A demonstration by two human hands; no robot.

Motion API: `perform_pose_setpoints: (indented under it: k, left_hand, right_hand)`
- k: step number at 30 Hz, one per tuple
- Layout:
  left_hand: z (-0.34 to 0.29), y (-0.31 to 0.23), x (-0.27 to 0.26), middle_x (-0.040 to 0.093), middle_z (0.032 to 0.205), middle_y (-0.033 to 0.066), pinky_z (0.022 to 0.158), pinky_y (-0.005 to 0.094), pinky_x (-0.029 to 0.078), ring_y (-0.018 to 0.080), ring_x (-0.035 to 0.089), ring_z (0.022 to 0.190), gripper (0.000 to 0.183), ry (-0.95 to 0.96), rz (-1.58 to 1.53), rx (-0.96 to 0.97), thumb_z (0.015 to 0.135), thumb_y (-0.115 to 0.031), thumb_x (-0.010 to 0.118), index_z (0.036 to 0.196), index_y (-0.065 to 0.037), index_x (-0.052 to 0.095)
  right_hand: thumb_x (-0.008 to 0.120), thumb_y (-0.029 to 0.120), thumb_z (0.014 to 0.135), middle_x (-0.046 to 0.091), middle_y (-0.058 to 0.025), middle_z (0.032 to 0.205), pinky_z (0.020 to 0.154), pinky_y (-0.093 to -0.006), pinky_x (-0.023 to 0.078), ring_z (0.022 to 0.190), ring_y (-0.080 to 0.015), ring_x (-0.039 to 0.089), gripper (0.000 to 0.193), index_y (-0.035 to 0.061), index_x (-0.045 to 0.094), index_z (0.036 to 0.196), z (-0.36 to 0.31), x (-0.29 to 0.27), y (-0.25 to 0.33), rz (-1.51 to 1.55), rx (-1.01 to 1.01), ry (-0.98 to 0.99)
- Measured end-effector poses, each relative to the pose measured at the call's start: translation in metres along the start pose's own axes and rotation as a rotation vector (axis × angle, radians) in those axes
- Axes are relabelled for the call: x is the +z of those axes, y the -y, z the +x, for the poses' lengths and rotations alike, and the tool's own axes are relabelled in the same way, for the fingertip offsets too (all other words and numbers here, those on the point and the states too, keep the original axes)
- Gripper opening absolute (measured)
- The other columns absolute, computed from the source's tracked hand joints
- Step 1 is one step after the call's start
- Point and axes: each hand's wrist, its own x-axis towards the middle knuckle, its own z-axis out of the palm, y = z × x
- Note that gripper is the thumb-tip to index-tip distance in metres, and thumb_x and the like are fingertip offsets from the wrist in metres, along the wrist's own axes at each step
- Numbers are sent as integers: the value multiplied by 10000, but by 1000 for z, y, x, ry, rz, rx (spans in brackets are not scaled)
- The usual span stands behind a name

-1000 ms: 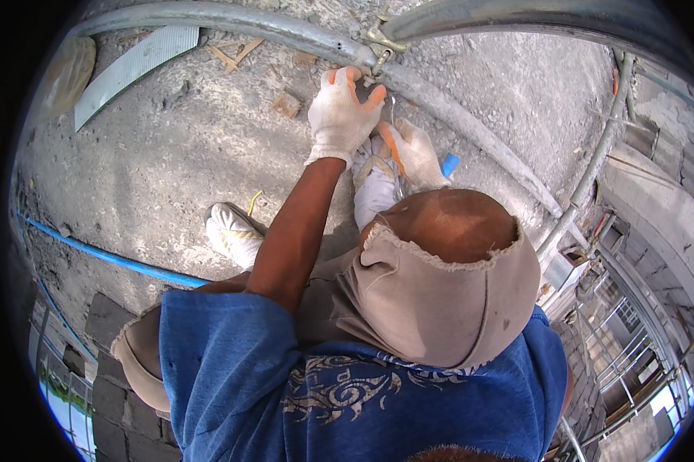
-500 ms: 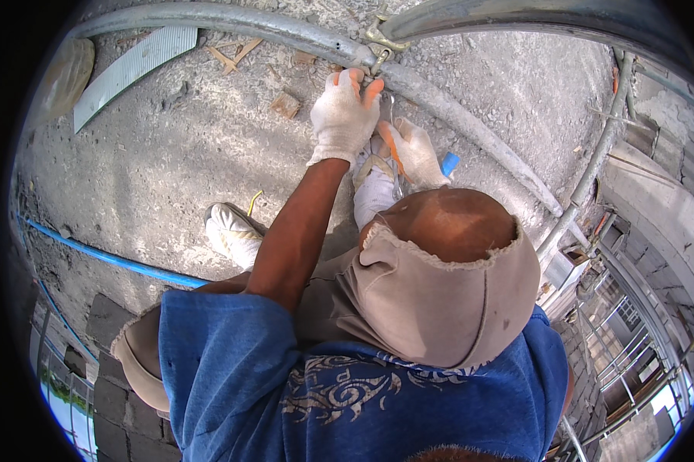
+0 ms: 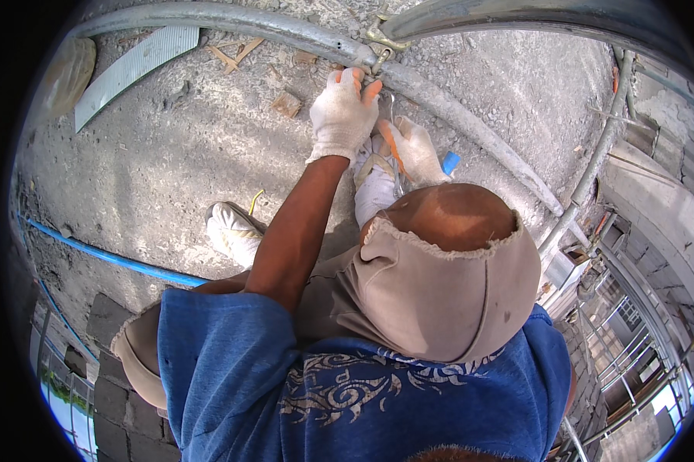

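My left hand [image 3: 344, 114], in a white knit glove with orange fingertips, is closed at the near side of a brassy pipe clamp [image 3: 381, 55]. The clamp sits on a grey metal pipe [image 3: 470, 117] lying across the ground; my curled fingers hide its lower part. Lower and to the right, my right hand [image 3: 418, 154], gloved alike, is closed above my right shoe. A thin shiny metal piece [image 3: 393, 104] shows beside its fingers; its kind and how it is gripped are partly hidden. A short blue piece [image 3: 451, 162] lies next to the right wrist.
A thick metal tube [image 3: 516, 17] crosses the top right. Corrugated sheet [image 3: 135, 75] and wood scraps [image 3: 287, 105] lie on the rough ground at left. A blue hose [image 3: 116, 259] runs behind my left shoe [image 3: 233, 233]. Scaffold pipes [image 3: 605, 142] and concrete stand at right.
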Motion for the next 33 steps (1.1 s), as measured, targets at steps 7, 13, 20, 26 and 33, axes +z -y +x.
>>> perform_pose_setpoints:
  k: [7, 13, 20, 26, 33]
  left_hand:
    - [-2, 9, 8, 718, 1021, 89, 791, 379, 560, 248, 703, 889, 402, 32, -196, -88, 893, -359, 754, 1161, -69, 679]
    - [-2, 15, 21, 720, 971, 123, 802, 397, 547, 274, 692, 906, 417, -2, -232, -95, 886, -371, 762, 1123, -37, 684]
    - [2, 8, 11, 670, 896, 29, 582, 264, 501, 78, 588, 647, 289, 230, -692, -351, 964, -210, 703, 1176, -16, 673]
    - [-4, 2, 7, 668, 769, 6, 507, 266, 452, 64, 550, 557, 214, 252, -948, -447, 973, -194, 685, 1101, -23, 682]
    - [0, 31, 26, 672, 866, 33, 617, 300, 519, 121, 619, 678, 263, 253, -904, -284, 954, -203, 698, 1153, -36, 659]
  right_hand:
    - [632, 346, 1010, 599, -59, 693, 624, -346, 445, 670, -133, 538, 369, -10, 667, 924, 2, 1, 2, -17, -20, -7]
    - [627, 350, 1010, 604, -66, 685, 601, -354, 440, 643, -141, 538, 375, -8, 652, 899, 0, 0, 5, -25, -38, -9]
    - [623, 372, 1009, 592, -64, 675, 580, -359, 436, 611, -137, 522, 401, -4, 631, 870, 0, -2, 9, -34, -40, -8]
    - [614, 363, 1018, 597, -44, 697, 584, -335, 439, 626, -116, 519, 386, -1, 644, 891, 0, -4, 10, -48, -11, 9]
    - [618, 342, 1021, 596, -32, 686, 583, -331, 431, 640, -103, 518, 369, 1, 643, 883, 0, -3, 9, -6, 11, 2]
